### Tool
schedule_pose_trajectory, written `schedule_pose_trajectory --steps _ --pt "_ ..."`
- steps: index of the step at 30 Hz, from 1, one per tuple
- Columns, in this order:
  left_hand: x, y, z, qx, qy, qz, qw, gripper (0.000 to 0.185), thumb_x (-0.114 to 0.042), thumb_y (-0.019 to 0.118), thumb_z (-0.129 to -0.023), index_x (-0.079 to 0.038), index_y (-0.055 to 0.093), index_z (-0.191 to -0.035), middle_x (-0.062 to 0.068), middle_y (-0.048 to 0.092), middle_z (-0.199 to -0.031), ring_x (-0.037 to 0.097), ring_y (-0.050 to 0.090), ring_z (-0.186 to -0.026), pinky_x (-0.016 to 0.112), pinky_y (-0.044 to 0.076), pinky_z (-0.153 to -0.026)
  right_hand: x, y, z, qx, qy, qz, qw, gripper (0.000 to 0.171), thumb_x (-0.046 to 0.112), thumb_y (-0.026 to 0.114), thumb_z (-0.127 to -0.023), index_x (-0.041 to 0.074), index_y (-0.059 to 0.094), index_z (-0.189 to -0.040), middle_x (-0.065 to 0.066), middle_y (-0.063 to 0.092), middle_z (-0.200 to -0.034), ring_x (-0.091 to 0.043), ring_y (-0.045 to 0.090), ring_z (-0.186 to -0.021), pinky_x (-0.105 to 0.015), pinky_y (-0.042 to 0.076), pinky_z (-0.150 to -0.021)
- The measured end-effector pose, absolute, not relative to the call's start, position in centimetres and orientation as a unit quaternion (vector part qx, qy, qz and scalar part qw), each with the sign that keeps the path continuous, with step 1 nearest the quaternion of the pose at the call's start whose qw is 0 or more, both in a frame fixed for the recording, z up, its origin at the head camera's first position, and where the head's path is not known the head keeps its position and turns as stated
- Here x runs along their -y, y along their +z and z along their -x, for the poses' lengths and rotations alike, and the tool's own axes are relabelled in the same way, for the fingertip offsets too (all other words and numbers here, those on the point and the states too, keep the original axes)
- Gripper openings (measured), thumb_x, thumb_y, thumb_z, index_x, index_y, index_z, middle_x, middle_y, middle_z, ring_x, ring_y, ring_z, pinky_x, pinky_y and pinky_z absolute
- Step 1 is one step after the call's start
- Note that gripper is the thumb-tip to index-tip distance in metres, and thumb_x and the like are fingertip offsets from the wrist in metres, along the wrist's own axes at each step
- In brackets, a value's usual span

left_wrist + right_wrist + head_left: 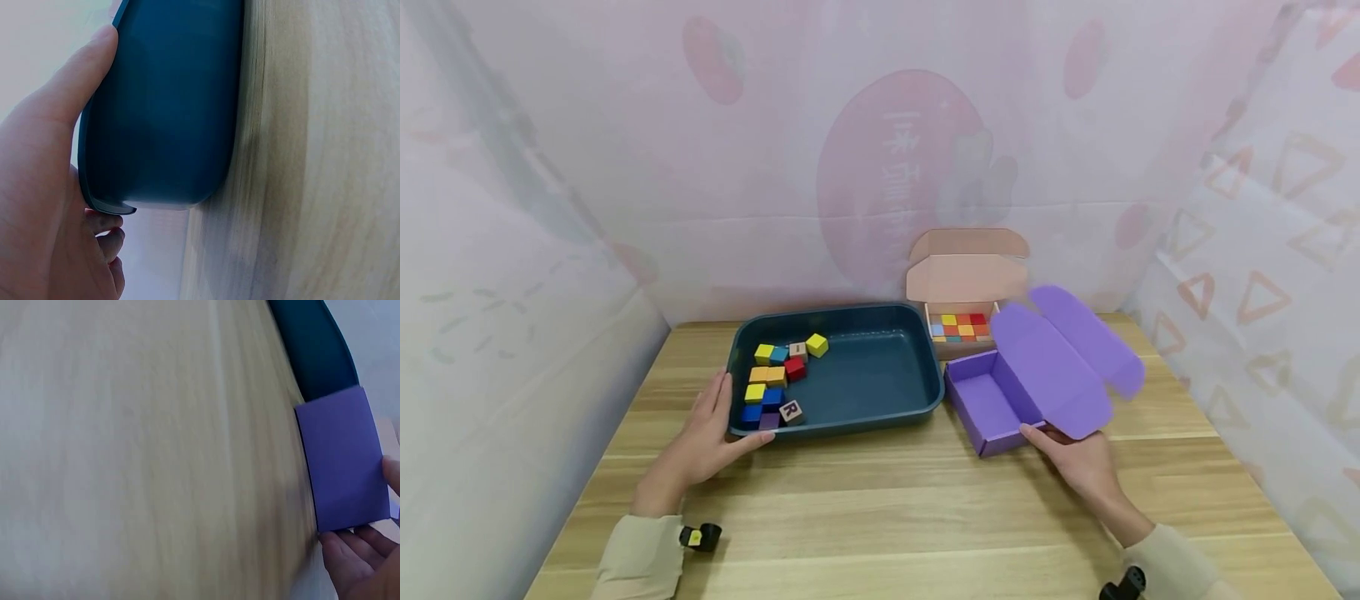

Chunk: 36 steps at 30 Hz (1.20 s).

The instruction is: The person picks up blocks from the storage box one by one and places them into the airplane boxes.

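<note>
Wood-grain bench [865, 508], printed cloth [760, 167] behind. Purple box [967, 417]: lid raised, right of tray; right hand [1082, 462] pinches near corner, thumb against fingers. Tray [865, 375]: cubes [775, 377] at left end; left hand [700, 442] spread round near-left corner. Pink box [966, 277]: behind, holding cubes. Step, apparently: positioning containers. Next move, presumably, calls for steady right-hand control.

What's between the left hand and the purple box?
The dark blue tray, with coloured blocks at its left end, lies between the left hand and the purple box. The head view shows it.
</note>
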<state>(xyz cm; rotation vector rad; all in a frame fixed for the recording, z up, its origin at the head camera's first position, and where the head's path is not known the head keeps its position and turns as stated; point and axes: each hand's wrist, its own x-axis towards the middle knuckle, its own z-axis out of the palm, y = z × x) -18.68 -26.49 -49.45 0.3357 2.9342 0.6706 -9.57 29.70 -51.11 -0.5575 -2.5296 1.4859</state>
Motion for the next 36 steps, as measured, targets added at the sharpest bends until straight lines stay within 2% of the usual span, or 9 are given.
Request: schedule_pose_trajectory --steps 3,7,10,17,21,24,28,32,36 --pt "26.4 -49.5 18.6 -0.969 0.214 -0.108 0.056 0.133 -0.082 0.061 -0.088 -0.004 -0.012 -0.168 0.024 -0.011 -0.177 0.054 0.003 -0.161 0.078 0.017 -0.123 -28.3 -51.3 9.5 0.842 0.499 0.176 0.106 0.062 0.051 0.092 -0.079 0.014 0.063 -0.12 0.005 0.072 -0.101 -0.003 0.064 -0.091 -0.014 0.052 -0.082" --pt "26.4 -49.4 18.5 -0.969 0.217 -0.108 0.057 0.133 -0.081 0.061 -0.088 -0.004 -0.012 -0.168 0.024 -0.011 -0.177 0.054 0.003 -0.161 0.079 0.017 -0.123 -27.0 -51.4 9.6 0.85 0.485 0.173 0.112 0.078 0.058 0.09 -0.077 0.018 0.057 -0.135 -0.003 0.069 -0.123 -0.014 0.061 -0.111 -0.024 0.048 -0.098" --pt "26.4 -49.4 18.5 -0.968 0.219 -0.109 0.058 0.133 -0.08 0.061 -0.089 -0.003 -0.012 -0.168 0.024 -0.012 -0.177 0.055 0.002 -0.16 0.079 0.016 -0.122 -26.4 -51.4 9.6 0.852 0.482 0.177 0.106 0.088 0.061 0.09 -0.076 0.019 0.053 -0.143 -0.004 0.067 -0.135 -0.018 0.059 -0.122 -0.034 0.045 -0.106" --pt "26.4 -49.4 18.5 -0.968 0.22 -0.11 0.056 0.133 -0.08 0.062 -0.089 -0.003 -0.013 -0.168 0.024 -0.013 -0.177 0.055 0.002 -0.16 0.08 0.016 -0.122 -25.7 -51.3 10.0 0.849 0.489 0.171 0.102 0.09 0.06 0.09 -0.077 0.017 0.05 -0.145 -0.006 0.066 -0.138 -0.02 0.059 -0.126 -0.037 0.045 -0.108" --pt "26.4 -49.4 18.5 -0.966 0.226 -0.113 0.055 0.133 -0.079 0.063 -0.089 -0.004 -0.013 -0.168 0.022 -0.014 -0.177 0.054 0.001 -0.161 0.078 0.012 -0.125 -26.0 -51.2 9.8 0.864 0.467 0.162 0.092 0.085 0.063 0.087 -0.079 0.015 0.053 -0.139 -0.009 0.068 -0.132 -0.021 0.06 -0.119 -0.036 0.048 -0.102" --pt "26.4 -49.3 18.5 -0.966 0.227 -0.113 0.055 0.133 -0.079 0.064 -0.088 -0.004 -0.012 -0.168 0.022 -0.013 -0.177 0.053 0.001 -0.161 0.077 0.012 -0.126 -26.5 -51.0 9.0 0.881 0.441 0.153 0.079 0.069 0.063 0.085 -0.081 0.011 0.064 -0.122 -0.01 0.073 -0.113 -0.019 0.063 -0.102 -0.03 0.051 -0.089" --pt "26.3 -49.1 18.5 -0.966 0.227 -0.114 0.053 0.132 -0.078 0.065 -0.089 -0.003 -0.01 -0.168 0.023 -0.011 -0.177 0.054 0.002 -0.161 0.077 0.013 -0.125 -26.9 -50.5 7.5 0.884 0.447 0.121 0.062 0.047 0.049 0.086 -0.086 0.007 0.078 -0.105 -0.007 0.081 -0.1 -0.01 0.074 -0.088 -0.02 0.059 -0.077" --pt "26.3 -49.0 18.6 -0.967 0.222 -0.112 0.052 0.132 -0.079 0.064 -0.088 -0.003 -0.01 -0.168 0.024 -0.009 -0.177 0.054 0.003 -0.161 0.078 0.015 -0.124 -26.3 -49.6 6.4 0.885 0.459 0.06 0.045 0.039 0.034 0.087 -0.089 0.001 0.08 -0.11 -0.012 0.083 -0.104 -0.013 0.081 -0.088 -0.019 0.063 -0.076" --pt "26.3 -49.2 18.6 -0.968 0.219 -0.111 0.052 0.132 -0.079 0.064 -0.088 -0.004 -0.01 -0.168 0.024 -0.009 -0.177 0.054 0.003 -0.161 0.078 0.015 -0.125 -24.9 -48.0 6.0 0.899 0.437 0.009 0.022 0.039 0.03 0.086 -0.09 0.001 0.079 -0.114 -0.014 0.082 -0.109 -0.018 0.082 -0.093 -0.021 0.064 -0.077"
